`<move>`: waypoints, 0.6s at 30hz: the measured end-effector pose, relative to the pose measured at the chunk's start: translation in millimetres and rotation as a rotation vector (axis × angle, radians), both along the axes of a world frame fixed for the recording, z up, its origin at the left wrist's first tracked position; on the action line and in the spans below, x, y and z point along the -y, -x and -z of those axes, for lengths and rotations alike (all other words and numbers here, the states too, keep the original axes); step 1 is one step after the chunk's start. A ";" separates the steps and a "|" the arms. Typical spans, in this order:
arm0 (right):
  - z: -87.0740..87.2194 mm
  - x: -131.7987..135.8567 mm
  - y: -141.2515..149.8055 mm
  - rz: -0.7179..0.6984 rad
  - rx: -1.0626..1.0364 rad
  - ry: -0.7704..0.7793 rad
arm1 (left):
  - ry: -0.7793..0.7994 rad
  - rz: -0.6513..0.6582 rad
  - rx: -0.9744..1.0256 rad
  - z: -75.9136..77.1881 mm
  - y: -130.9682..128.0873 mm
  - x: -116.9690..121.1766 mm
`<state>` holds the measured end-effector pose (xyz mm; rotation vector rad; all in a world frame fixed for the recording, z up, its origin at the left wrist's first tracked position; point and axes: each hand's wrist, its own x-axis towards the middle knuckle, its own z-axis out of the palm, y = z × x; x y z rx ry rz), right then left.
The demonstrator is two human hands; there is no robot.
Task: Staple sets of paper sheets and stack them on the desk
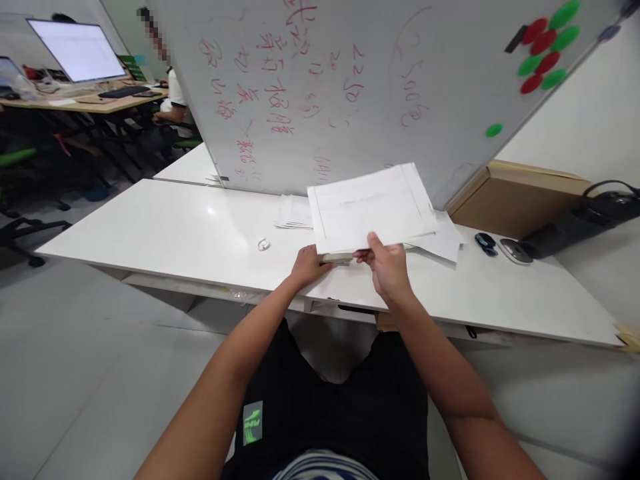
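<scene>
My right hand pinches the near edge of white paper sheets, thumb on top, and holds them tilted up above the desk. The top sheet carries a thin printed frame and faint text. Below the sheets, my left hand grips the left end of a thick paper stack on the desk; the raised sheets hide most of this stack. Loose white papers lie behind to the left. More sheets stick out on the right, beside my right hand.
A white desk runs across, with a whiteboard standing behind it. A small white ring-shaped item lies left. On the right are a cardboard box, a mouse, a small dark object and a black bottle. Another person sits far left.
</scene>
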<state>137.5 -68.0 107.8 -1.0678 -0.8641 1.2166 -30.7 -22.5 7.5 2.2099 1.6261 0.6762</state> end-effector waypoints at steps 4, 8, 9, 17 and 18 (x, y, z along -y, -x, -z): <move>-16.8 -65.2 31.9 -0.074 -0.163 0.105 | -0.034 0.004 -0.003 1.0 0.2 -1.5; 2.8 -125.0 63.3 -0.007 -0.169 0.201 | -0.019 -0.014 0.000 5.3 0.7 -4.4; 11.2 -136.7 70.2 0.005 -0.156 0.249 | -0.019 -0.012 0.002 6.4 0.9 -5.0; 62.8 -178.1 97.0 -0.167 -0.120 0.562 | -0.011 -0.015 0.005 6.7 1.9 -4.5; 64.4 -179.5 97.5 -0.203 -0.128 0.588 | -0.006 -0.014 0.004 6.0 1.9 -4.3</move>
